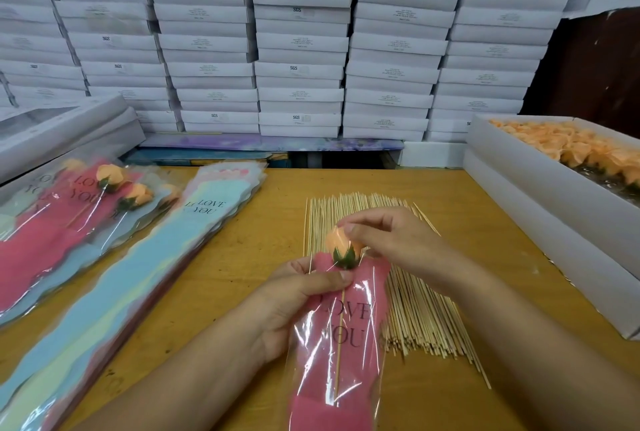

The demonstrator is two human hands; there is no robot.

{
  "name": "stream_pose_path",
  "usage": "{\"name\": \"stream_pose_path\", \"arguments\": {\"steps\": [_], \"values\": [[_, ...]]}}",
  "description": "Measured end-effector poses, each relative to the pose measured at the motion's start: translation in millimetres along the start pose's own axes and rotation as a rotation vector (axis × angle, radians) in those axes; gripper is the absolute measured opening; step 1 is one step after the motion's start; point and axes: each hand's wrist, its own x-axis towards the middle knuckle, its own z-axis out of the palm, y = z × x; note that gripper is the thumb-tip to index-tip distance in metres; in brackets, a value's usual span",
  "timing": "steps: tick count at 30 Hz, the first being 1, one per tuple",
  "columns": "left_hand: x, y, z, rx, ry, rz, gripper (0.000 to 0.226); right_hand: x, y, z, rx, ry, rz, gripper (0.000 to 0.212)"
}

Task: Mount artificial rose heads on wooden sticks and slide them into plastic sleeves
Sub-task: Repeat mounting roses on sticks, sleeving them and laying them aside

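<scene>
Pink sleeve pinched by left hand; right hand pinches rose.

The sleeve was clear glossy plastic over a matt pink backing, catching streaks of light. The stick inside it was pale bare wood, like the heap of sticks beside it. The rose looked soft and matt. The table was smooth yellowish wood. The boxes were matt white cardboard.
</scene>
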Motion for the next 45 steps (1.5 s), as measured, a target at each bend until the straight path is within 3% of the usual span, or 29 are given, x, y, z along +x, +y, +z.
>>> {"name": "stream_pose_path", "arguments": {"steps": [6,20,26,29,33,38,45], "values": [[2.5,-0.1,0.1,-0.055,-0.032,0.008,0.032,-0.6,-0.1,2.9,0.008,-0.026,0.018,0.024],[2.3,1.1,-1.4,-0.038,-0.030,-0.001,0.012,0.7,-1.2,4.7,0.057,0.018,0.040,0.020],[3.7,0.6,-1.0,-0.028,0.005,0.000,0.055,-0.8,-1.2,5.2,0.062,-0.030,0.059,0.032],[4.2,0.2,-0.4,-0.043,0.012,0.006,0.057,-0.7,-3.0,5.3,0.090,-0.040,0.051,0.037],[3.9,0.4,0.8,-0.066,-0.007,0.012,0.058,-0.2,-3.1,4.0,0.137,0.034,-0.003,0.028],[2.4,1.1,1.1,-0.066,0.008,0.001,0.058,-2.8,-3.7,6.2,0.129,0.011,0.013,0.020],[2.4,1.3,1.4,-0.034,0.020,0.009,0.060,-3.3,-2.6,5.3,0.154,-0.034,0.018,0.027]]}}
